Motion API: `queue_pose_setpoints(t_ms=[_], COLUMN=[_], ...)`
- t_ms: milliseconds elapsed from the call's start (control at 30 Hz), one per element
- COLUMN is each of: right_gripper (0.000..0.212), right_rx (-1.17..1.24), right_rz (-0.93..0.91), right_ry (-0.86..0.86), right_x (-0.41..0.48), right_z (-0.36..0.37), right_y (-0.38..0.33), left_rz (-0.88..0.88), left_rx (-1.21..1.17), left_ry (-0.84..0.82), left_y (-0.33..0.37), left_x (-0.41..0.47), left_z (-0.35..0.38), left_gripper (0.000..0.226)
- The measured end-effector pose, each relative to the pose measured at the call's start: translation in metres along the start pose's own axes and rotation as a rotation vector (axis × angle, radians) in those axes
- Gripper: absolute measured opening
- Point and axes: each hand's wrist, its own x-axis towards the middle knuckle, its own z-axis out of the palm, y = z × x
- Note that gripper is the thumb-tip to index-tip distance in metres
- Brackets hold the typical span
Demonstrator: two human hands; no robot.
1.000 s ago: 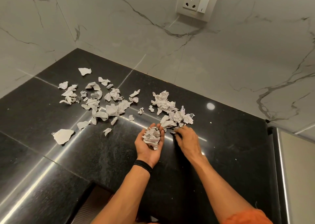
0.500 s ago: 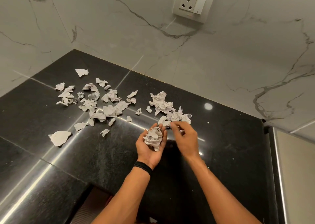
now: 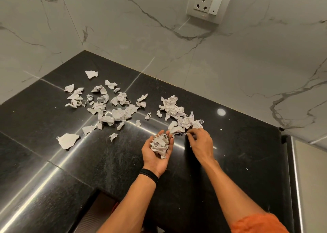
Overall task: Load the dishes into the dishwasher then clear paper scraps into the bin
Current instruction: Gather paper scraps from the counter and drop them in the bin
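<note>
Many torn, crumpled white paper scraps lie on the black granite counter (image 3: 53, 170). One cluster (image 3: 109, 107) is spread at the left and a denser pile (image 3: 177, 114) sits just beyond my hands. My left hand (image 3: 154, 159) is palm up, its fingers cupped round a wad of gathered scraps (image 3: 160, 144). To its right, my right hand (image 3: 200, 142) reaches to the pile's near edge, its fingertips pinching a small scrap (image 3: 188, 134). A large flat scrap (image 3: 68, 140) lies apart at the near left. No dishes, dishwasher or bin are in view.
Marble walls meet in a corner behind the counter, with a socket and switch (image 3: 208, 5) on the right wall. The counter has a notch (image 3: 99, 208) in its front edge. A pale appliance or cabinet side (image 3: 307, 179) stands at the far right.
My right hand carried a scrap to the wad in my left hand, then went back to the pile's near edge. My left hand has stayed in place with the wad.
</note>
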Motion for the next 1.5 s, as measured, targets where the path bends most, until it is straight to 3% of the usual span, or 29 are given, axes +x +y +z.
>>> queue_pose_setpoints(t_ms=[67,167,300,400,467,567,700,1100,1200,1333,1400,1500], right_gripper=[0.008,0.005,0.009,0.003,0.011,0.027,0.019,0.022,0.024,0.023,0.025,0.015], right_rx=[0.227,0.442,0.479,0.554,0.451,0.027,-0.198,0.383,0.439,0.243,0.313,0.549], right_rz=[0.073,-0.023,-0.157,-0.083,-0.060,-0.206,-0.331,-0.135,-0.198,-0.418,-0.382,-0.192], right_ry=[0.066,0.020,-0.150,-0.073,-0.052,-0.147,-0.134,0.068,0.012,-0.127,-0.175,-0.110], right_x=[-0.011,-0.026,-0.029,-0.015,0.000,0.018,0.026,-0.004,-0.020,-0.038,-0.042,-0.032], right_z=[-0.008,-0.019,-0.024,-0.019,-0.011,0.004,0.012,-0.020,-0.023,-0.008,-0.004,-0.009], right_y=[-0.011,-0.034,-0.055,-0.054,-0.046,-0.035,-0.032,-0.039,-0.053,-0.063,-0.065,-0.071], left_rz=[0.001,-0.023,-0.048,-0.050,-0.034,-0.022,0.004,0.020,0.006,-0.039,-0.043,-0.033], left_rx=[0.038,0.088,0.120,0.081,0.058,0.028,-0.022,0.001,0.041,0.048,0.041,0.029], left_ry=[0.011,0.002,-0.005,-0.012,-0.015,-0.006,0.007,0.054,0.017,-0.034,-0.058,-0.081], left_y=[-0.001,-0.004,-0.007,-0.002,0.003,0.008,0.012,0.003,0.001,-0.002,-0.001,0.006], left_x=[0.002,0.005,0.006,0.002,-0.001,-0.004,-0.006,0.002,0.006,0.009,0.007,0.004], left_z=[0.000,0.000,-0.001,0.000,0.001,-0.003,-0.008,-0.004,-0.003,-0.004,-0.005,-0.007], left_gripper=[0.043,0.044,0.044,0.044,0.043,0.043,0.045,0.046,0.044,0.041,0.041,0.038])
